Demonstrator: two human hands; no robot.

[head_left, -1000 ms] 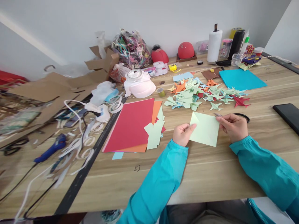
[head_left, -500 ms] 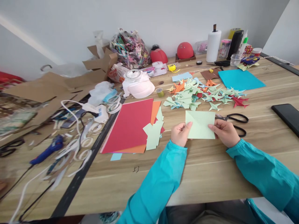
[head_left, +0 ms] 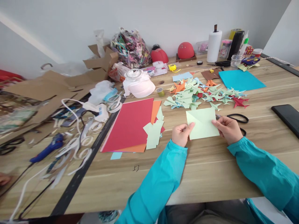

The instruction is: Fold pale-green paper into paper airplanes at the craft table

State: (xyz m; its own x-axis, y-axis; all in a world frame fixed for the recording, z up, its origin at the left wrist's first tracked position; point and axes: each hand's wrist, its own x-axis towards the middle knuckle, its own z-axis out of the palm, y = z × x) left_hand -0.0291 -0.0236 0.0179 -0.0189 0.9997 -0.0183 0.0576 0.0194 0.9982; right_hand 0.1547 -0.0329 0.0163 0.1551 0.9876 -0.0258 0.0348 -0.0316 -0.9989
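Note:
A light green sheet of paper [head_left: 203,126], close to square and marked by a diagonal crease, is held up just over the wooden table. My left hand [head_left: 181,133] pinches its left edge, thumb on top. At the opposite edge my right hand [head_left: 227,128] grips it between thumb and fingers, with the right side raised a little. Behind the right hand lie black-handled scissors [head_left: 238,117], their blades mostly hidden. Beyond the sheet spreads a pile of folded paper shapes [head_left: 187,95], mostly pale green with some orange, red and blue.
To the left lie red paper sheets [head_left: 130,124] and green scraps [head_left: 154,133]. Farther left are a blue glue gun [head_left: 48,147], cables and a power strip [head_left: 101,112]. A phone [head_left: 287,116] sits at right, blue paper [head_left: 241,80] behind. Another person's hand [head_left: 4,179] shows at far left.
The green sheet has tilted, its right side lifting slightly, and my right hand has shifted a little up and right. The other person's hand shows more clearly at the left edge.

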